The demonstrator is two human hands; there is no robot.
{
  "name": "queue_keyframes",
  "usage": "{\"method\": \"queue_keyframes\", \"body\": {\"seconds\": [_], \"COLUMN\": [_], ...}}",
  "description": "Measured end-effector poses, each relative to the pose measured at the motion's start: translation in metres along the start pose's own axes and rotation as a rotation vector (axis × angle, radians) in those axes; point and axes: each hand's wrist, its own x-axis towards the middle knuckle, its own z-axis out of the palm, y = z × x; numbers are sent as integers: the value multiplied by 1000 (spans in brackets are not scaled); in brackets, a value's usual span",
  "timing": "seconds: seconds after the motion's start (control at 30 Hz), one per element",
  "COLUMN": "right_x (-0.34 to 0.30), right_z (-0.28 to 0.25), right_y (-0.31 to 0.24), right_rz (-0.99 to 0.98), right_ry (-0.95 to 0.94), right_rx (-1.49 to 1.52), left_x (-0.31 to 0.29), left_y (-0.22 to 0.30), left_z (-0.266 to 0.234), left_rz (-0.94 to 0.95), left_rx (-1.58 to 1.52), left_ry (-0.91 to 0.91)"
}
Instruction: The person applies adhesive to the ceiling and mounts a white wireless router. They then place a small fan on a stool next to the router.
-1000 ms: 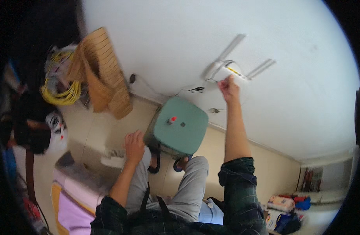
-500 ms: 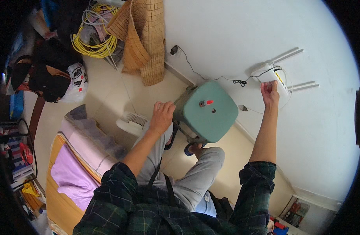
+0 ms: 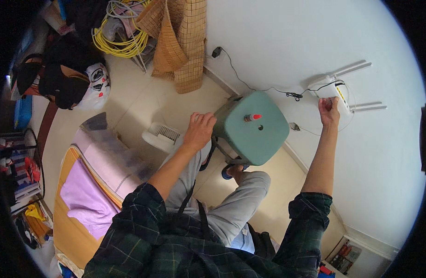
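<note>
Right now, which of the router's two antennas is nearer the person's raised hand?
The lower antenna, sticking out just beside the right hand on the router. The upper antenna angles away higher up the wall.

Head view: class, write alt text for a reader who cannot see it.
A person's right hand reaches up to a white wall-mounted router while the left hand grips a green stool with a red-capped marker on top.
</note>
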Motion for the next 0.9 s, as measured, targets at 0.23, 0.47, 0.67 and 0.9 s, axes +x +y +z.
{"method": "queue_keyframes", "body": {"seconds": [0.23,0.47,0.67,0.9], "right_x": [4,14,5,-5], "right_z": [-3,-21,-6,3], "right_y": [0,-6,0,1], "right_rz": [18,42,19,-12], "right_ry": [-20,-188,-46,-54], "right_rx": [15,32,-23,-24], "left_x": [0,1,1,2], "left_y": [-3,-2,-2,-1], "left_z": [3,7,7,-1], "left_rz": [-8,2,-13,-8], "left_rx": [27,-19,-2,-15], "left_ry": [-7,60,52,1]}}
